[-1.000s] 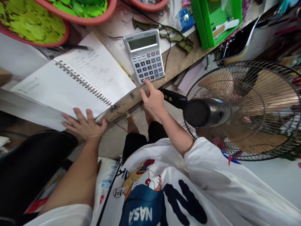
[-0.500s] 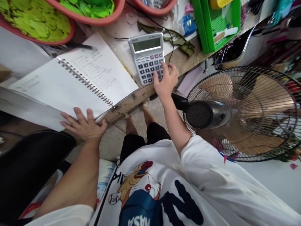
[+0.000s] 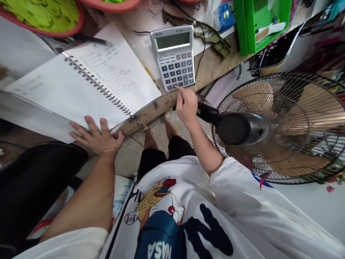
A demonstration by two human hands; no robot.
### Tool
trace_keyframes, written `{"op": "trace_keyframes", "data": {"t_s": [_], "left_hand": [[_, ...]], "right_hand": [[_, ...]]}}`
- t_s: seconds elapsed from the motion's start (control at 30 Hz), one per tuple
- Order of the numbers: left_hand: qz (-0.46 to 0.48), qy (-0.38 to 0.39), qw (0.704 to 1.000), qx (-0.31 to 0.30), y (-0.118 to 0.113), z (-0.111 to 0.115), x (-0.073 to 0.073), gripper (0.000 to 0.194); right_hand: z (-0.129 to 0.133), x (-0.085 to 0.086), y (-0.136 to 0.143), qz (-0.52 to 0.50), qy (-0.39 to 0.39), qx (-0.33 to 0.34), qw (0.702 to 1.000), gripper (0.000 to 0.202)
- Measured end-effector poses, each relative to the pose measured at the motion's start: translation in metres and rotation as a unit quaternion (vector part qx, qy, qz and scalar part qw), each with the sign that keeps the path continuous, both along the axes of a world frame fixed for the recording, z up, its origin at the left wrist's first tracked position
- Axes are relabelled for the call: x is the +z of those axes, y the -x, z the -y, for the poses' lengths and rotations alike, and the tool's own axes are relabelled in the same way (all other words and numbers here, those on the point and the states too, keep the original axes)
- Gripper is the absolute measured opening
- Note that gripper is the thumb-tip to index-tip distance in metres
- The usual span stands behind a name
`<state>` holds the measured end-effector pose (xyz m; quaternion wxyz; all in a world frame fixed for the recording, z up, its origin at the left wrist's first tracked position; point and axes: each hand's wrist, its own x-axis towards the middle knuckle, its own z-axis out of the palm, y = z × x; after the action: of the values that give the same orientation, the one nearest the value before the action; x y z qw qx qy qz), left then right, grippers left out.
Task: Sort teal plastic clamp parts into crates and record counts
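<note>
Right grip [image 3: 187, 102]: half-curled, nothing held, fingertip at lowest keys | calculator [image 3: 174, 54]: just beyond right grip, keying apparently under way, no figure legible | left grip [image 3: 98, 138]: spread, empty, over near edge of open, part-written notebook [image 3: 93, 81] | remainder: cannot tell

A black-caged electric fan [image 3: 269, 126] fills the right of the frame. At upper right stands a green plastic basket [image 3: 244, 32]; left of it lie a blue packet [image 3: 225, 18] and an olive-green plastic part [image 3: 215, 39]. A reddish tub [image 3: 54, 35] of yellow-green pieces [image 3: 48, 16] sits upper left, a black padded seat [image 3: 40, 180] lower left.
</note>
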<state>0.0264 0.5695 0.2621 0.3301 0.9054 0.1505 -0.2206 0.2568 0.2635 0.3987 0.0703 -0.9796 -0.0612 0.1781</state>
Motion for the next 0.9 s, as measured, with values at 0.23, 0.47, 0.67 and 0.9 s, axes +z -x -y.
{"op": "trace_keyframes", "data": {"t_s": [0.23,0.47,0.67,0.9], "left_hand": [[-0.018,0.003,1.000,-0.005,-0.004,0.000,0.005,0.110],[0.001,0.005,1.000,-0.018,-0.002,-0.002,0.004,0.109],[-0.012,-0.011,1.000,-0.015,0.000,-0.002,0.000,0.111],[0.007,-0.032,0.999,-0.028,0.005,-0.003,-0.005,0.111]], "right_hand": [[-0.016,-0.004,0.016,-0.074,0.043,-0.024,0.996,0.058],[-0.019,-0.002,-0.011,-0.104,0.064,-0.019,0.992,0.065],[-0.030,0.010,-0.012,-0.149,0.114,0.030,0.982,0.066],[-0.016,0.023,-0.024,-0.115,0.137,0.034,0.983,0.066]]}}
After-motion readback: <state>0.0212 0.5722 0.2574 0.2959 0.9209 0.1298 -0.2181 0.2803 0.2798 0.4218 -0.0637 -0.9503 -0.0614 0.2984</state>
